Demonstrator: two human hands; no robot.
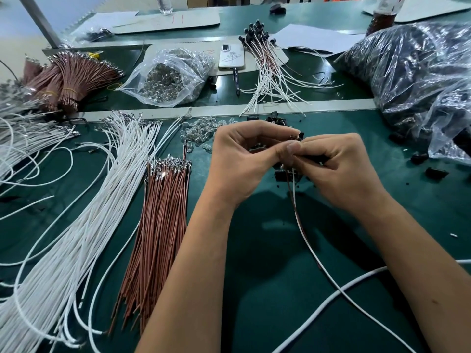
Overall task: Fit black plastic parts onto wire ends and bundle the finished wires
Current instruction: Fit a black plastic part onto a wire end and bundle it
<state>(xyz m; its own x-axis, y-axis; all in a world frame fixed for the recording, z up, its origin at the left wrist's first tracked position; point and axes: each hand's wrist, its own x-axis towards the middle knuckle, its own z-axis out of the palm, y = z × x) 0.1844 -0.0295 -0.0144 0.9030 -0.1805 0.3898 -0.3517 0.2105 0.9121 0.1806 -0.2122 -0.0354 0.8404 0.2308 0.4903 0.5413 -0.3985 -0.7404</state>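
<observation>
Green matting covers the tabletop [254, 289], smooth and faintly glossy. At the centre of the frame the left hand [242, 161] and the right hand [339, 169] meet, fingers curled inward, thumbs pressed side by side. Between them they pinch a small black plastic part [300, 135], which juts out just above the right fingertips; exactly which fingers clamp it cannot be told. A thin white wire [313, 253] and a dark red wire [293, 200] hang together from under the thumbs and trail toward the lower right of the frame. More loose black parts [283, 174] lie on the mat directly beneath the hands.

Left of centre lies a straight sheaf of reddish-brown wires [158, 225] with bright metal tips, and beside it a broad fan of white wires [76, 238]. Small clear glass bulbs [198, 133] are heaped just left of the left hand. At upper centre, finished white wires with black ends [265, 67] are spread beside a white phone [231, 56]. A crinkled clear bag of dark parts [418, 72] fills the upper right.
</observation>
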